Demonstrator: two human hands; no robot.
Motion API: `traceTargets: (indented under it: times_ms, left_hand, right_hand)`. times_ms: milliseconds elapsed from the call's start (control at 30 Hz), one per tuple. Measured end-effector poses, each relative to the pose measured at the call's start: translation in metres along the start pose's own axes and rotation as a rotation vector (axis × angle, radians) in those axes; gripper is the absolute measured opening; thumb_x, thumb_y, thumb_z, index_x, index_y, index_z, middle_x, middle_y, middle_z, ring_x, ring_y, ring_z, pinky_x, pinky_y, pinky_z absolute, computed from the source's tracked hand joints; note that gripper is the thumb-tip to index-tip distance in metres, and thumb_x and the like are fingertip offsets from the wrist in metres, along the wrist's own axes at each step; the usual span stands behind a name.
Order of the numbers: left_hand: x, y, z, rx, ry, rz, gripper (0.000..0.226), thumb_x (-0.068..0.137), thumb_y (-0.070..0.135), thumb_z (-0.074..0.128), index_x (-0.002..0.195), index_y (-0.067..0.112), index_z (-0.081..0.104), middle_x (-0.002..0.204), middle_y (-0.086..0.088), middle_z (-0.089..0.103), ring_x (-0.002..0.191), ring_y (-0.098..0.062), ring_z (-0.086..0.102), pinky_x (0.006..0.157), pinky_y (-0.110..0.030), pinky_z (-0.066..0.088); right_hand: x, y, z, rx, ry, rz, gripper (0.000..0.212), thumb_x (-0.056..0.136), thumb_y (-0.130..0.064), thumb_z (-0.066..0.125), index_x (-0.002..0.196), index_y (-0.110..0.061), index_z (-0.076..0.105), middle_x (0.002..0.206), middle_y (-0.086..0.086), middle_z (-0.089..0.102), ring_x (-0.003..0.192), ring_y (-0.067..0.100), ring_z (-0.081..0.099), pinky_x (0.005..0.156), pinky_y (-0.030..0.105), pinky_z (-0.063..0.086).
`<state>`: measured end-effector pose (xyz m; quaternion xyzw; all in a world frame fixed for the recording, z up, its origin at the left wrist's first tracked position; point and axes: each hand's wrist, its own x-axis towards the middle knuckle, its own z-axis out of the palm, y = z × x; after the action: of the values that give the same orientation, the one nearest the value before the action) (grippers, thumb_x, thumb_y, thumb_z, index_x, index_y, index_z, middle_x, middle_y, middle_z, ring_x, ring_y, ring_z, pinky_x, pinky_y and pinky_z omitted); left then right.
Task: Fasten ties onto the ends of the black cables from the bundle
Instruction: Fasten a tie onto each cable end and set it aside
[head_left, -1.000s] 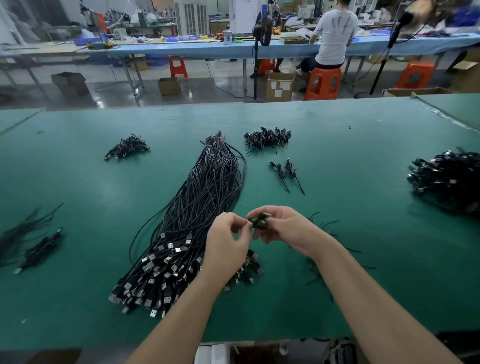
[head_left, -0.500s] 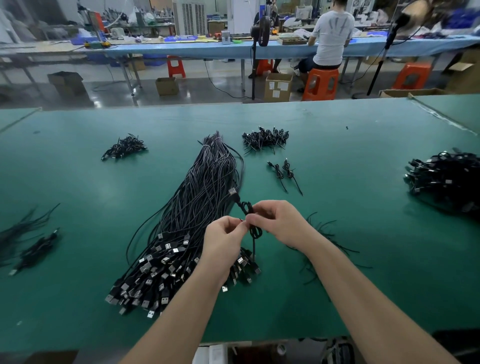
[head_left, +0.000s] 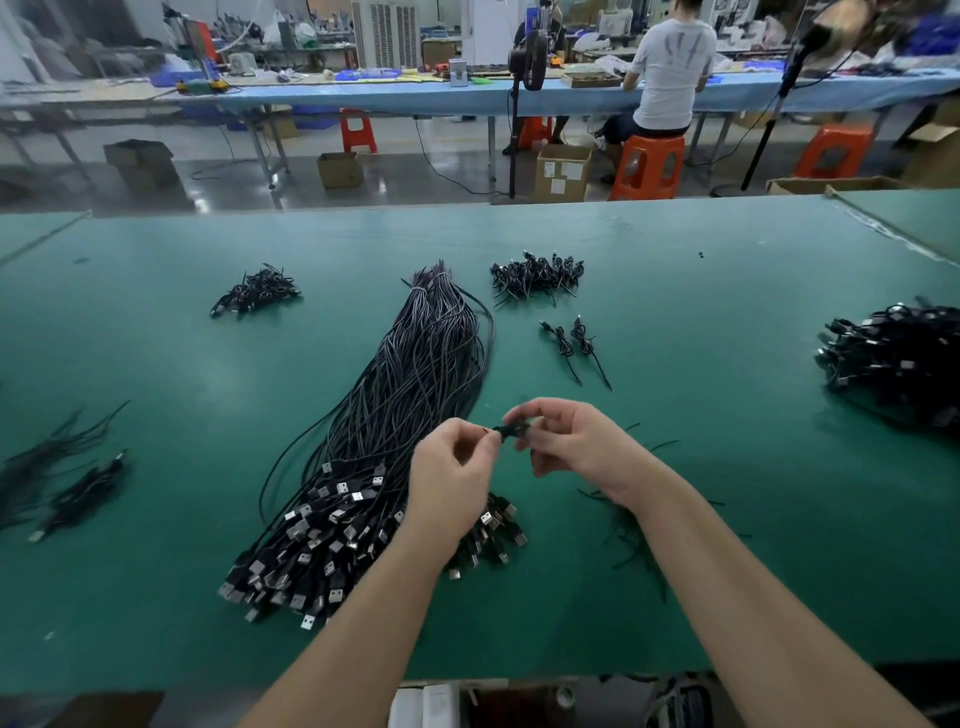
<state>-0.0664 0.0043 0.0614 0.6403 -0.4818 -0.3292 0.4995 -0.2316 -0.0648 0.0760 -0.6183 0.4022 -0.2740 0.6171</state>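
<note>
Raised together above the green table (head_left: 727, 467), just below the centre of the frame: left hand (head_left: 449, 483) and right hand (head_left: 576, 444), fingertips nearly meeting. Pinched between them, a small coiled black cable (head_left: 511, 429), gripped from the left by thumb and forefinger and from the right by curled fingers. Too small and too covered to tell whether a tie sits on it.

Spread across the middle of the frame, directly under and left of the hands: the big bundle of black cables (head_left: 410, 384), narrow and gathered at its far end toward the upper centre, fanning out toward the lower left into a heap of silver-faced USB plugs (head_left: 317, 545). Partly hidden by the left wrist on its right edge.

Right of the bundle's upper half, two finished coiled cables (head_left: 574, 340) side by side. Above those, a small heap of coiled cables (head_left: 537, 275). Upper left of the mat, another small heap (head_left: 254, 291). Far right edge, a larger dark pile of cables (head_left: 898, 358). Left edge, loose black strands (head_left: 57, 467), blurred. Beneath the right forearm, thin black ties (head_left: 631, 535) scattered on the mat.

Along the top of the frame, a blue-topped workbench (head_left: 395, 96), orange stools (head_left: 647, 166), cardboard boxes (head_left: 561, 171), and a seated person in a white shirt (head_left: 670, 67) facing away.
</note>
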Motion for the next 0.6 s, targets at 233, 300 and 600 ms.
traceTargets:
  times_ms: [233,300,600]
  left_hand:
    - [0.004,0.003,-0.001,-0.46,-0.139,-0.355,0.02,0.092,0.008,0.07,0.072,0.011,0.068,0.064,0.0,0.056,0.064,-0.015,0.046,0.064,-0.028,0.039]
    - [0.0,0.007,0.001,-0.274,-0.081,-0.231,0.021,0.092,0.013,0.071,0.073,0.013,0.064,0.065,0.004,0.055,0.062,-0.012,0.046,0.061,-0.023,0.041]
    - [-0.005,-0.011,0.001,0.802,0.152,1.007,0.015,0.084,0.003,0.064,0.073,0.009,0.057,0.076,-0.006,0.05,0.076,-0.028,0.047,0.078,-0.038,0.037]
  right_hand:
    - [-0.001,-0.003,0.005,-0.229,0.034,-0.127,0.017,0.093,-0.028,0.071,0.107,-0.021,0.077,0.089,0.011,0.073,0.073,0.011,0.057,0.07,0.023,0.048]
    - [0.001,-0.004,0.006,-0.217,0.062,-0.126,0.017,0.093,-0.027,0.071,0.106,-0.016,0.076,0.076,0.008,0.07,0.069,0.011,0.057,0.068,0.024,0.048]
    - [0.005,-0.006,0.01,0.01,-0.062,0.168,0.014,0.099,-0.024,0.063,0.102,-0.012,0.059,0.068,0.005,0.066,0.056,0.016,0.057,0.047,0.025,0.04]
